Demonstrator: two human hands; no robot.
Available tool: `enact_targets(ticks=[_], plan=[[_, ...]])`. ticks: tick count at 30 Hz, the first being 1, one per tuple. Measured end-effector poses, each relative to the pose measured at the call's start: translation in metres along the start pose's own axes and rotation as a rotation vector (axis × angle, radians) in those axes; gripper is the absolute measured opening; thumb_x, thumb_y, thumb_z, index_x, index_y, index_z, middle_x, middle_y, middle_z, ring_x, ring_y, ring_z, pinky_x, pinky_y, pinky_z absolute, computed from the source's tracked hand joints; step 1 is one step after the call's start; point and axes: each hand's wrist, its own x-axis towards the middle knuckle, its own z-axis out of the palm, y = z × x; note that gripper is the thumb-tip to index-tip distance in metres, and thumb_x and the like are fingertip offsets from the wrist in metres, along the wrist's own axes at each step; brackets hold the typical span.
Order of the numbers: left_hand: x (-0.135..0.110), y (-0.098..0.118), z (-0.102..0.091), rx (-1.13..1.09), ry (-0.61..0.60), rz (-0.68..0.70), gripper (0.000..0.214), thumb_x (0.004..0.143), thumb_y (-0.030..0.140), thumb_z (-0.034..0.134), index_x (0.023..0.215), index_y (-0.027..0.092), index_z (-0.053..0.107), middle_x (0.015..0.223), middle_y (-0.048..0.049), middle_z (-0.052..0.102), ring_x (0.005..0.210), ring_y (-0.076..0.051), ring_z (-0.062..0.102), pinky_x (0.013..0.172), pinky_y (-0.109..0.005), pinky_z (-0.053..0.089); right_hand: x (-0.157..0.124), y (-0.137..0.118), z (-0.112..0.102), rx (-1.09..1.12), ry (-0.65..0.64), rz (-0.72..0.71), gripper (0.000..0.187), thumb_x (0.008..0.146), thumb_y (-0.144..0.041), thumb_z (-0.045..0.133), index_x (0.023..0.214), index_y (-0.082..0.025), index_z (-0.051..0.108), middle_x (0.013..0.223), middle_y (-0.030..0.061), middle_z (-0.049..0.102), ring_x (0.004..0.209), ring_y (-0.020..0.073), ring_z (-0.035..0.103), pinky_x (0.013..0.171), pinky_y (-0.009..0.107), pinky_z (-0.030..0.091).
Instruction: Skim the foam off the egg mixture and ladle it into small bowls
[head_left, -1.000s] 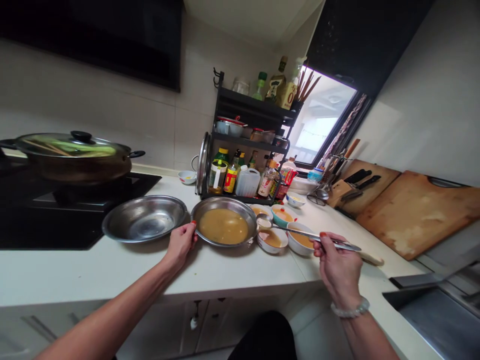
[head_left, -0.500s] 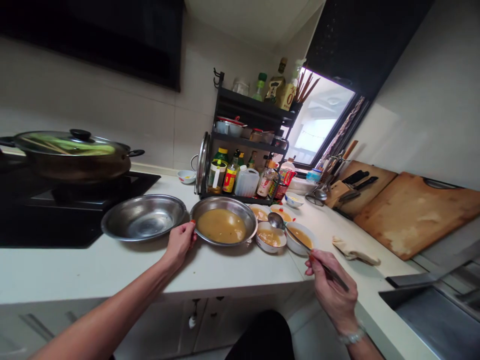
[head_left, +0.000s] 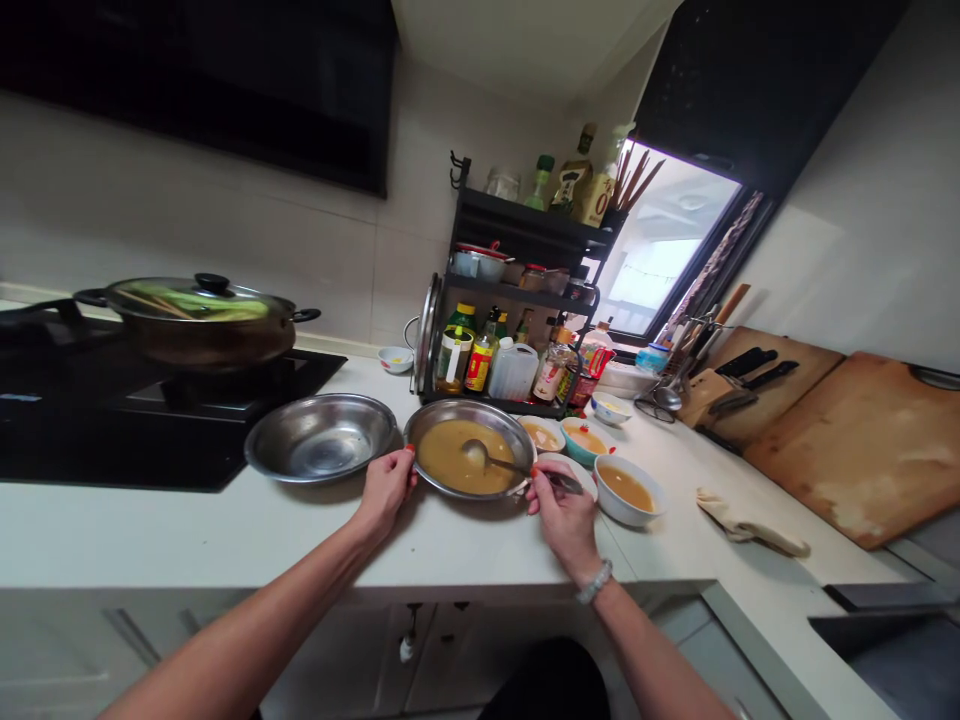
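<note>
My left hand point(head_left: 388, 490) grips the left rim of a round metal basin point(head_left: 517, 432) that holds yellowish-brown soup point(head_left: 442, 455). In my right hand point(head_left: 566, 515) is the handle of a metal ladle point(head_left: 504, 464); its bowl dips into the soup. Right of the basin stand several small bowls of the same soup: a white bowl point(head_left: 646, 512), a teal bowl point(head_left: 589, 455) and a patterned bowl point(head_left: 531, 424). Another bowl point(head_left: 589, 475) is partly hidden behind my right hand. An empty metal basin point(head_left: 274, 462) sits to the left.
A lidded pot point(head_left: 210, 335) stands on the black stove point(head_left: 112, 445) at left. Behind the basins, a black rack point(head_left: 525, 212) holds bottles and jars. To the right are a cloth point(head_left: 750, 525), knives in a block point(head_left: 709, 395), cutting boards point(head_left: 862, 435) and a sink point(head_left: 892, 650).
My right hand has moved left with the ladle, from over the small bowls into the basin's soup. My left hand keeps hold of the rim. The view has shifted slightly.
</note>
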Motion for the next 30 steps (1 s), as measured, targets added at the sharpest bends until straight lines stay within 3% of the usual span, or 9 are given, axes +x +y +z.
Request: enact_targets(ticks=[6, 14, 19, 25, 30], plan=[[0.000, 0.001, 0.000, 0.017, 0.009, -0.005, 0.040, 0.071, 0.052, 0.056, 0.050, 0.020, 0.044, 0.040, 0.0058, 0.042, 0.034, -0.006, 0.030, 0.036, -0.019, 0.021, 0.006, 0.003, 0.002, 0.156, 0.131, 0.176, 0.029, 0.075, -0.042, 0.069, 0.081, -0.016, 0.059, 0.050, -0.0027, 0.060, 0.037, 0.0109, 0.053, 0.037, 0.020, 0.044], [0.001, -0.002, -0.001, 0.001, 0.004, -0.004, 0.040, 0.071, 0.052, 0.057, 0.050, 0.020, 0.044, 0.041, 0.0060, 0.042, 0.035, -0.005, 0.029, 0.036, -0.019, 0.020, 0.011, -0.007, -0.007, 0.370, 0.256, 0.277, 0.036, 0.059, -0.038, 0.081, 0.077, -0.016, 0.059, 0.049, -0.0025, 0.061, 0.040, 0.0097, 0.053, 0.036, 0.018, 0.042], [0.002, -0.004, -0.002, -0.008, -0.004, -0.010, 0.040, 0.072, 0.050, 0.058, 0.050, 0.020, 0.044, 0.040, 0.0060, 0.041, 0.034, -0.005, 0.028, 0.035, -0.019, 0.019, 0.011, -0.014, -0.015, 0.395, 0.286, 0.296, 0.038, 0.057, -0.037, 0.083, 0.078, -0.016, 0.059, 0.050, -0.0020, 0.062, 0.041, 0.0096, 0.053, 0.036, 0.017, 0.041], [0.002, -0.002, -0.002, -0.006, -0.003, -0.020, 0.039, 0.071, 0.050, 0.059, 0.051, 0.019, 0.045, 0.040, 0.0058, 0.042, 0.034, -0.005, 0.029, 0.035, -0.019, 0.019, 0.013, -0.027, -0.033, 0.396, 0.339, 0.303, 0.040, 0.052, -0.036, 0.085, 0.076, -0.016, 0.059, 0.049, -0.0027, 0.060, 0.042, 0.0097, 0.053, 0.036, 0.017, 0.041], [0.002, -0.002, -0.002, -0.001, 0.008, -0.006, 0.039, 0.070, 0.051, 0.059, 0.052, 0.019, 0.046, 0.041, 0.0053, 0.043, 0.035, -0.006, 0.031, 0.035, -0.019, 0.021, 0.016, -0.035, -0.062, 0.363, 0.381, 0.273, 0.041, 0.052, -0.034, 0.085, 0.078, -0.015, 0.060, 0.053, -0.0013, 0.062, 0.043, 0.0091, 0.054, 0.037, 0.017, 0.042]])
